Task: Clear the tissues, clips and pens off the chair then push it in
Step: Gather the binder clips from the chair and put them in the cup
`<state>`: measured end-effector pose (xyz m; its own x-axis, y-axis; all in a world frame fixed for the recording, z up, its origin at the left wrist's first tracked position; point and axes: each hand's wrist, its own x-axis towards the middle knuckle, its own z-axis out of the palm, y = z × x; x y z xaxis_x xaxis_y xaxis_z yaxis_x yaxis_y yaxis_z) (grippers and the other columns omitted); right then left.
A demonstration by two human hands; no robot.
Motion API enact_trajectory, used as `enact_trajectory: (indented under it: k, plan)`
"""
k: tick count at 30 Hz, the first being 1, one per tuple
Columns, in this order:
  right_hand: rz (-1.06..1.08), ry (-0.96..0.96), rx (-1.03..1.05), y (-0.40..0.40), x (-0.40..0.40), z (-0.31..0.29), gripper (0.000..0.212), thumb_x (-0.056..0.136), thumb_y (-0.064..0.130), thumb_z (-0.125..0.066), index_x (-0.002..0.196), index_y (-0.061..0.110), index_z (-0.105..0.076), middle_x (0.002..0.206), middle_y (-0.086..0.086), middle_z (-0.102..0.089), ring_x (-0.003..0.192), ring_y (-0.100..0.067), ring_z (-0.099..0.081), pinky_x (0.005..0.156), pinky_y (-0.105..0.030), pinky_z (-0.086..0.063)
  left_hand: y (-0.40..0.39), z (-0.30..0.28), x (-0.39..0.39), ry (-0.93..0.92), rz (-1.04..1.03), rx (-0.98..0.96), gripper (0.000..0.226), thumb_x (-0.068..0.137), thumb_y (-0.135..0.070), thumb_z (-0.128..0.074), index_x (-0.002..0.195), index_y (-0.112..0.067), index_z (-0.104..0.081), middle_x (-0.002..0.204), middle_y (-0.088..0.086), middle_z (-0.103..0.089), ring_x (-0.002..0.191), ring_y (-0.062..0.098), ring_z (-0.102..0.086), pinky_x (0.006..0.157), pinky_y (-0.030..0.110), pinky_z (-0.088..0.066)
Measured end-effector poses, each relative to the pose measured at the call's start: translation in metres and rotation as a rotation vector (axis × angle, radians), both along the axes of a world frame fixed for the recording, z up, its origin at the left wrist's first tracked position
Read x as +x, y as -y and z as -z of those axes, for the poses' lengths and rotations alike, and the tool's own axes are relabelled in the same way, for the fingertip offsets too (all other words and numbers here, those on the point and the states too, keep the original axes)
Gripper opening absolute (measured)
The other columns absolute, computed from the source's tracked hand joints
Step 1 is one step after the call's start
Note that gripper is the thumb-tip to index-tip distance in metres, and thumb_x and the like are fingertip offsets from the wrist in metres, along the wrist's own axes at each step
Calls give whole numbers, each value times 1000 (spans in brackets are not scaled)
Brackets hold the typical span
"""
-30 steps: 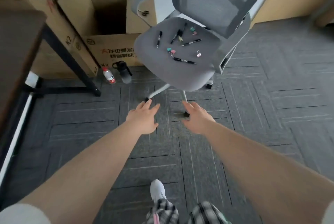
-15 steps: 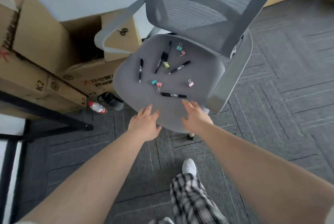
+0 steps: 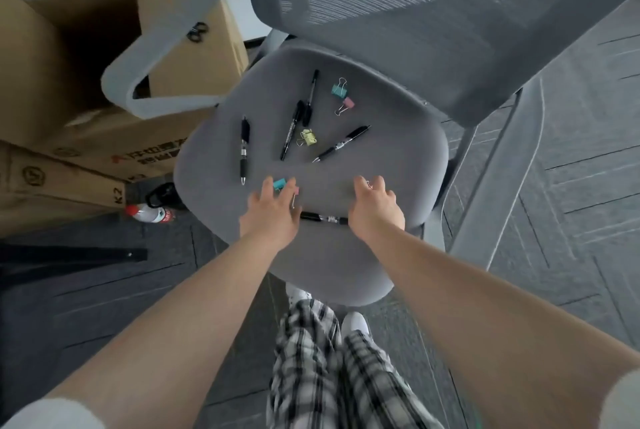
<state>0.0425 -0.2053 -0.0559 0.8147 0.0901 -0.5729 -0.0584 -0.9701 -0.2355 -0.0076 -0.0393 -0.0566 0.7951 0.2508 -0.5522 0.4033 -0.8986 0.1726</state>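
A grey office chair with a mesh back stands before me, its seat strewn with several black pens and coloured binder clips. One pen lies at the left, two more near the middle, another to the right. Teal, pink and yellow clips lie further back. My left hand hovers open over a teal clip at the seat's front. My right hand is open beside it, fingers at a small clip. A pen lies between the hands. No tissues are visible.
Open cardboard boxes are stacked left of the chair, behind its left armrest. A plastic bottle and a dark flask sit on the carpet by the boxes. A black table foot lies at the left.
I have stepped closer to the chair. Both hands moved forward from the seat's front edge onto the seat, reaching the nearest clips and pen.
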Motion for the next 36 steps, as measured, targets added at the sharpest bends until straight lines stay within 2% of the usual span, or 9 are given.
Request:
enact_trajectory:
  k: [7, 11, 14, 20, 22, 25, 30, 33, 36]
  plan:
    - [70, -71, -119, -20, 38, 32, 46, 88, 5, -53, 127, 23, -39, 130, -7, -37, 114, -31, -41, 64, -35, -39, -14, 37, 41, -32, 55, 6, 50, 93, -43, -47, 139, -29, -32, 139, 8, -31, 117, 36, -42, 77, 40, -47]
    - [101, -59, -122, -27, 46, 43, 41, 84, -7, -48, 119, 15, -46, 124, -9, -37, 113, -32, -39, 66, -34, -40, -17, 53, 52, 1, 114, -20, 36, 92, -27, -51, 126, -16, -44, 129, 13, -38, 111, 36, -43, 64, 36, -43]
    - [122, -56, -88, -28, 51, 47, 37, 84, -10, -47, 114, 10, -47, 119, -9, -39, 113, -32, -39, 68, -34, -40, -17, 56, 59, 7, 127, -56, 27, 92, -20, -50, 118, -11, -48, 127, 14, -38, 107, 37, -43, 65, 37, -43]
    - [160, -42, -19, -33, 62, 48, 22, 87, -4, -45, 106, 4, -52, 117, -12, -44, 115, -32, -39, 73, -35, -38, -17, 59, 70, -160, 118, -46, 30, 86, -15, -56, 115, -11, -48, 135, 10, -27, 113, 35, -38, 73, 36, -44]
    - [196, -37, 11, -35, 68, 47, 18, 87, -1, -44, 101, 4, -54, 114, -12, -45, 112, -32, -41, 73, -33, -37, -19, 58, 73, -149, 86, -56, 19, 83, -5, -51, 102, -8, -50, 128, 11, -33, 106, 34, -42, 70, 35, -40]
    - [222, -25, 36, -39, 78, 43, 17, 87, 4, -43, 99, 6, -56, 101, -10, -51, 105, -32, -47, 69, -32, -36, -23, 51, 80, -86, 27, -104, 6, 82, -6, -48, 88, -7, -48, 115, 13, -44, 95, 37, -53, 68, 36, -40]
    - [276, 16, 32, -47, 100, 28, 15, 88, 10, -40, 97, 12, -51, 92, -5, -49, 78, -31, -47, 63, -32, -35, -32, 44, 106, 158, -6, -154, 18, 92, -16, -47, 91, 1, -55, 106, 17, -51, 84, 41, -59, 65, 35, -41]
    - [288, 88, 53, -54, 116, 26, 16, 91, 14, -40, 103, 12, -50, 106, -7, -53, 75, -30, -47, 59, -31, -34, -34, 44, 126, 257, 12, -240, 17, 93, -14, -49, 106, -2, -52, 114, 17, -47, 82, 41, -58, 68, 37, -44]
    - [283, 132, 70, -58, 136, 28, 28, 92, 16, -43, 120, 15, -47, 122, -8, -48, 73, -29, -47, 56, -30, -33, -34, 48, 146, 213, 100, -278, 38, 92, -11, -50, 129, -16, -43, 124, 10, -38, 84, 37, -57, 70, 34, -45]
